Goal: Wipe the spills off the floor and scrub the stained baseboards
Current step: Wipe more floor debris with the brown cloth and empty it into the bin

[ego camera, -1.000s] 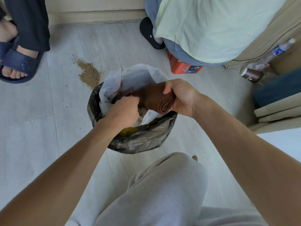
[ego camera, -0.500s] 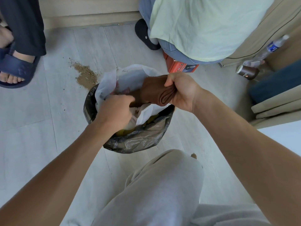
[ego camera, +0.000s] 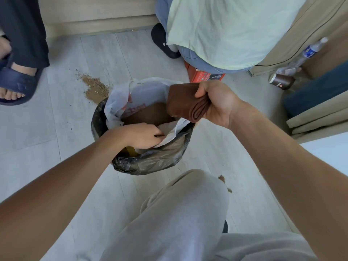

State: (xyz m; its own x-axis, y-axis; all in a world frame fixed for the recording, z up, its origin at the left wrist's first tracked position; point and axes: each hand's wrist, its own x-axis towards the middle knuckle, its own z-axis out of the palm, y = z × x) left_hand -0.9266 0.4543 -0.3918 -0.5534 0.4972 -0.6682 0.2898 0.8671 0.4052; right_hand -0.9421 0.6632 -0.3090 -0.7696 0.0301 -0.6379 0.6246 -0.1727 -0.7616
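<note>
A folded brown cloth is gripped in the right hand, with the thumb laid over its top edge and the fingers curled beneath; the bundle is held just above the far right rim of a bin lined with a black bag. A white plastic bag with red print stands open inside the liner, and brown matter is seen at its bottom, though what it is cannot be made out. The near edge of that white bag is pinched by the left hand, the fingers curled over the plastic at the bin's near rim.

On the pale plank floor, a heap of brown powder is spread just beyond the bin's far left side, touching or nearly touching the liner. Two small brown spots lie to the near right, beside a grey-trousered knee. A beige baseboard runs along the far wall.

A foot in a dark blue slide sandal is seen at the far left. At the far right, a crouching person in a pale green shirt is seen, with a red box beneath, and a brown paper cup and a plastic bottle lying farther right.
</note>
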